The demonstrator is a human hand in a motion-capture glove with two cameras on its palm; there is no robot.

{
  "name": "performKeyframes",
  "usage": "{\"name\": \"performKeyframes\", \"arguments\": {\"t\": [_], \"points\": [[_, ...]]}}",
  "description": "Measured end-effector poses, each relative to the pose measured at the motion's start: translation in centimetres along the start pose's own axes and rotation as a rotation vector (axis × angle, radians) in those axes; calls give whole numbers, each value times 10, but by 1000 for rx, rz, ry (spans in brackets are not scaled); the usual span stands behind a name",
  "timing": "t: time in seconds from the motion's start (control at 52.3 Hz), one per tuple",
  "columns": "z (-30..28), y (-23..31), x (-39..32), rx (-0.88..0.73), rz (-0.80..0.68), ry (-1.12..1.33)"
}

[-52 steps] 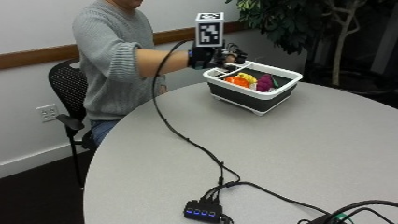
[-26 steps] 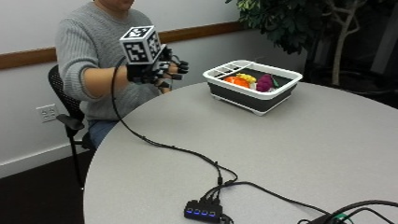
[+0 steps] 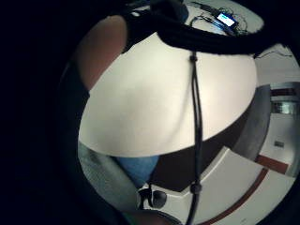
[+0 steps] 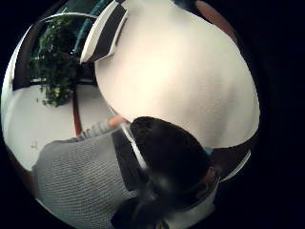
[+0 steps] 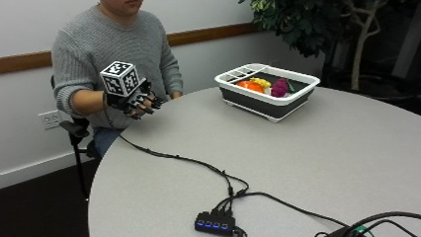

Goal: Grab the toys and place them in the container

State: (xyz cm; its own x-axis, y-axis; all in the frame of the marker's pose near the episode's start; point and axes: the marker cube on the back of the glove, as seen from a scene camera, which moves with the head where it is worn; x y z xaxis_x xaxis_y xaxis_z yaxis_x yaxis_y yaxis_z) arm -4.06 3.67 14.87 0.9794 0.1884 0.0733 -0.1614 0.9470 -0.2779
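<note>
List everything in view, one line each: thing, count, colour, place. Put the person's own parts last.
container: one, white rim with dark walls, on the table's far side.
toys: several, orange, yellow and purple, inside the container; exact count unclear.
table: one, round, light grey.
hub: one, black with blue lights, near table edge.
plant: one, green, behind the table.
chair: one, black, under the person.
sweater: one, grey, on the person.
hands: gloved right hand, black, raised over the table's edge, holding nothing; the bare one barely visible behind the table edge.
</note>
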Motion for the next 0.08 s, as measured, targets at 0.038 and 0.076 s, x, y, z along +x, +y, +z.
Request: {"name": "performKeyframes", "arguments": {"t": [0.038, 0.076], "points": [[-1, 0, 1, 7, 2, 15], [-1, 0, 2, 10, 5, 23]]}}
